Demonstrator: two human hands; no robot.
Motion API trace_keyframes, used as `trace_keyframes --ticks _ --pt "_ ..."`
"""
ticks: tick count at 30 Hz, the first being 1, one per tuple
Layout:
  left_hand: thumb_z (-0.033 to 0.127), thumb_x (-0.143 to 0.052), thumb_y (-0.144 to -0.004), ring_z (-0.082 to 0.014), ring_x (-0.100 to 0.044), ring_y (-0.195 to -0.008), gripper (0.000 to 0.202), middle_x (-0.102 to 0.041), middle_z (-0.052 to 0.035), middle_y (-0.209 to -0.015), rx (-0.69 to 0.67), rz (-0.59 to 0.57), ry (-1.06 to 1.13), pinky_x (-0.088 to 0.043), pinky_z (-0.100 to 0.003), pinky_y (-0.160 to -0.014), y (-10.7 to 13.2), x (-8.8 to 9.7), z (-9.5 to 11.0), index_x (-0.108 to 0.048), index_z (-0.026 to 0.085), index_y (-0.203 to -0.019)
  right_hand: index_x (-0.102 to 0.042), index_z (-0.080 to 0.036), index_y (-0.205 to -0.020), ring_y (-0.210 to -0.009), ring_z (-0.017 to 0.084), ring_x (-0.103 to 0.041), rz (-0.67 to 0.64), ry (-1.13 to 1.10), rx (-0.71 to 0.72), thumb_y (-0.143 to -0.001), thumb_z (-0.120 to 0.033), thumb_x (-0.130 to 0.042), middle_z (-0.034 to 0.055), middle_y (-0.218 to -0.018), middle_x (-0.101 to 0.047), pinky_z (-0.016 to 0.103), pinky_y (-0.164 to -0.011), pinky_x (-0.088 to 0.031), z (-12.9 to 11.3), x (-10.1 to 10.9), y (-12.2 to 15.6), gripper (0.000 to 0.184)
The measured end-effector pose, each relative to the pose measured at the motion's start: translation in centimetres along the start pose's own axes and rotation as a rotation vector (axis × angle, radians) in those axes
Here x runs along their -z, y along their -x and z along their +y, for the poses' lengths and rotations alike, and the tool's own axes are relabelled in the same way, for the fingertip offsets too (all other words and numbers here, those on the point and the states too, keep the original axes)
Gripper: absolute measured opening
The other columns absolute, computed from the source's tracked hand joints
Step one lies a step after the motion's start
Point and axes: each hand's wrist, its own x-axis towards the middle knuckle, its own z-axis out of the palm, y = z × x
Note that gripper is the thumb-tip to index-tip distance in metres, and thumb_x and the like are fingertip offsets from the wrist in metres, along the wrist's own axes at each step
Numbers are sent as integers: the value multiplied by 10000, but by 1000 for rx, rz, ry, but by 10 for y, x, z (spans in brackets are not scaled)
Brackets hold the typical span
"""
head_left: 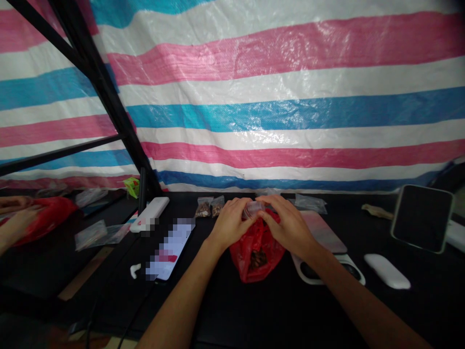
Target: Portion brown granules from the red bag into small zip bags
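Note:
A small clear plastic cup (255, 208) is held between my two hands, just above the far side of an open red plastic bag (240, 264). The fingers of my left hand (232, 220) are closed round the cup's left side. From the other side, my right hand (286, 223) grips it with fingertips and thumb. Brown dried pieces (258, 258) lie inside the red bag, which rests on the black table (240, 315). Beyond my left hand are two small clear bags of brown bits (203, 208). My hands partly hide the cup.
Left are a phone (172, 252), a white power bank (150, 214) and an earbud (134, 270). Right are a pale flat device (325, 235), a white rounded case (388, 271) and a dark-screened device (422, 218). Another person's hands (18, 223) touch a red bag (54, 213) at far left.

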Motion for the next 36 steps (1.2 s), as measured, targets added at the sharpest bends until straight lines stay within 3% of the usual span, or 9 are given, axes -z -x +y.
trace_keyframes --ticks 4,8,12,15,17,22,25,30,36 --pt "483 -540 -995 -233 -674 -861 302 -713 -55 -928 211 73 -28 -465 -332 -782 -5 9 -11 -595 207 -1104 -611 -233 -1196 -1014 275 -674 79 16 -119 -985 -340 -579 84 -1082 -717 438 -945 -495 1 16 -5 239" --pt "459 -507 -1002 -263 -697 -775 253 -713 -73 -858 471 209 -106 -419 -317 -683 -5 36 -5 -546 215 -1054 -677 -266 -1084 -1012 258 -691 -293 -33 -70 -929 -228 -619 35 -1064 -754 413 -940 -491 3 32 -5 169" --pt "509 -593 -925 -284 -666 -655 294 -687 -85 -763 603 256 -174 -354 -312 -612 28 50 42 -528 230 -987 -690 -289 -1053 -1078 256 -665 -434 -8 -2 -796 -18 -572 12 -1106 -748 419 -983 -459 2 30 0 392" --pt "519 -667 -855 -251 -606 -525 331 -661 -71 -701 694 171 -89 -288 -298 -575 67 35 80 -530 232 -947 -658 -300 -1129 -1109 249 -653 -489 -26 34 -746 28 -538 21 -1181 -713 403 -971 -463 -2 22 4 518" --pt "456 -687 -837 -260 -617 -529 302 -678 -95 -736 741 75 -37 -255 -289 -563 87 18 94 -529 225 -949 -658 -298 -1088 -1050 244 -667 -543 -12 36 -774 2 -552 23 -1161 -702 386 -922 -477 -5 17 6 447" --pt "247 -588 -867 -305 -680 -643 196 -704 -111 -775 897 -15 -15 -255 -288 -558 99 -5 87 -529 213 -1050 -656 -278 -1004 -899 226 -682 -535 57 -25 -876 -138 -614 24 -1040 -709 352 -826 -478 -10 18 4 194" --pt "202 -590 -843 -256 -669 -638 161 -676 -54 -738 916 96 186 -360 -282 -561 92 1 77 -527 230 -988 -673 -280 -1021 -886 224 -684 -467 57 -88 -905 -181 -616 16 -997 -731 341 -807 -468 -11 27 0 163" --pt "307 -609 -842 -147 -593 -527 202 -624 6 -741 969 465 669 -474 -255 -510 75 15 74 -532 212 -1003 -713 -287 -1002 -769 188 -679 -535 -87 -168 -893 -160 -580 -14 -912 -762 279 -670 -458 -5 43 -1 213" --pt "344 -660 -806 -113 -575 -505 289 -592 36 -738 1024 546 847 -503 -236 -483 72 16 79 -534 206 -1027 -718 -296 -975 -711 180 -667 -611 -91 -143 -710 -7 -545 -31 -832 -753 249 -608 -453 15 36 15 428"
